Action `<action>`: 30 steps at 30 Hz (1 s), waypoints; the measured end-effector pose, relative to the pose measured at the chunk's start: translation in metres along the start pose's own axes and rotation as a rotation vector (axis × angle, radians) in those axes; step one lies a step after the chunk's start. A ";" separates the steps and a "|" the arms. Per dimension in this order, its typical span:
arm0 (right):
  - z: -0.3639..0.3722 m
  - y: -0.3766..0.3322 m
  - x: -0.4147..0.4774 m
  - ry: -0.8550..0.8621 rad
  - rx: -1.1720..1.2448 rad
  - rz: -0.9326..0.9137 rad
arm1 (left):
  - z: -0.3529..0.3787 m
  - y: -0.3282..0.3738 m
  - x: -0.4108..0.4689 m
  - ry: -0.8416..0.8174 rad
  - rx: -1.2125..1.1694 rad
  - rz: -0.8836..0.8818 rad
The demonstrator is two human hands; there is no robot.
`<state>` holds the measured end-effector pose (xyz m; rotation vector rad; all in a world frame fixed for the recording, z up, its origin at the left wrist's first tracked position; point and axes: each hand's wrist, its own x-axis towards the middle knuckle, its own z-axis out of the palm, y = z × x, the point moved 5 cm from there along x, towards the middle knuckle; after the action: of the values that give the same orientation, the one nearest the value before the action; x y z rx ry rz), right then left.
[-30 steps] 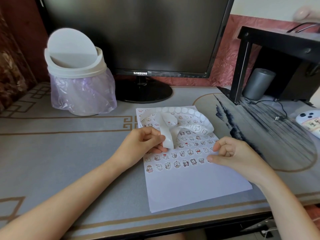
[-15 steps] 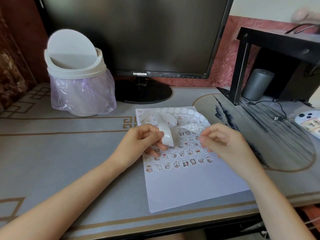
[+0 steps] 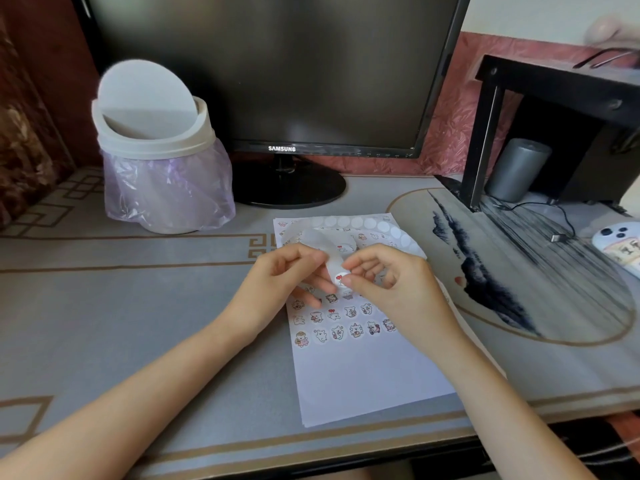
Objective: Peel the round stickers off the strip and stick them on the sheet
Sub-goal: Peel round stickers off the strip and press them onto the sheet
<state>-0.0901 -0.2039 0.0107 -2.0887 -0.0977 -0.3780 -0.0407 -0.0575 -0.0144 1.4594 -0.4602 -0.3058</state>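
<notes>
A white sheet [image 3: 363,382] lies on the desk with several rows of round cartoon stickers [image 3: 353,329] stuck across its upper half. A long white backing strip [image 3: 367,224] curls over the sheet's far end, its far stretch showing bare circles. My left hand [image 3: 284,282] holds the strip's near end between thumb and fingers. My right hand [image 3: 388,285] meets it from the right, thumb and forefinger pinching a round sticker [image 3: 340,279] with a red mark at the strip's end. Whether the sticker is free of the strip cannot be told.
A small white swing-lid bin [image 3: 156,133] with a purple bag stands at the back left. A black monitor [image 3: 277,71] and its round base sit behind the sheet. A black shelf [image 3: 554,84], a grey cylinder [image 3: 519,168], a cable and a phone [image 3: 620,242] are at the right.
My right hand moved left from the sheet's right edge up to the strip's end and pinched a sticker there. My left hand kept its hold on the strip.
</notes>
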 end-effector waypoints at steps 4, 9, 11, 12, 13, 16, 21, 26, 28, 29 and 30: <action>-0.003 0.000 -0.001 0.013 0.028 0.009 | 0.003 -0.004 0.000 -0.041 0.050 -0.008; -0.002 -0.002 -0.002 0.012 0.023 0.002 | 0.002 -0.005 -0.001 -0.038 0.051 -0.011; -0.002 -0.001 -0.002 0.015 0.016 0.004 | 0.003 -0.005 -0.001 -0.040 0.046 -0.009; -0.002 -0.001 -0.002 0.016 0.011 0.003 | 0.003 -0.005 -0.001 -0.041 0.043 -0.007; -0.002 0.000 -0.002 0.018 0.008 0.002 | 0.003 -0.005 0.000 -0.042 0.042 -0.006; -0.002 0.001 -0.001 0.016 0.012 0.003 | 0.004 -0.005 0.000 -0.048 0.039 -0.003; -0.001 0.002 0.000 0.012 0.011 0.006 | 0.004 -0.005 0.000 -0.048 0.027 -0.007; 0.000 0.000 0.000 -0.010 0.000 0.004 | 0.005 -0.005 -0.001 -0.052 0.029 -0.014; 0.001 -0.001 -0.001 -0.020 -0.009 -0.003 | 0.005 -0.005 -0.001 -0.052 0.032 -0.017; 0.001 -0.002 -0.001 -0.021 -0.023 -0.010 | 0.004 -0.005 -0.001 -0.050 0.035 -0.017; 0.001 -0.002 -0.002 -0.022 -0.044 -0.016 | 0.004 -0.005 0.000 -0.048 0.038 -0.019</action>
<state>-0.0921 -0.2017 0.0109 -2.1369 -0.1203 -0.3702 -0.0428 -0.0616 -0.0197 1.4971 -0.4933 -0.3490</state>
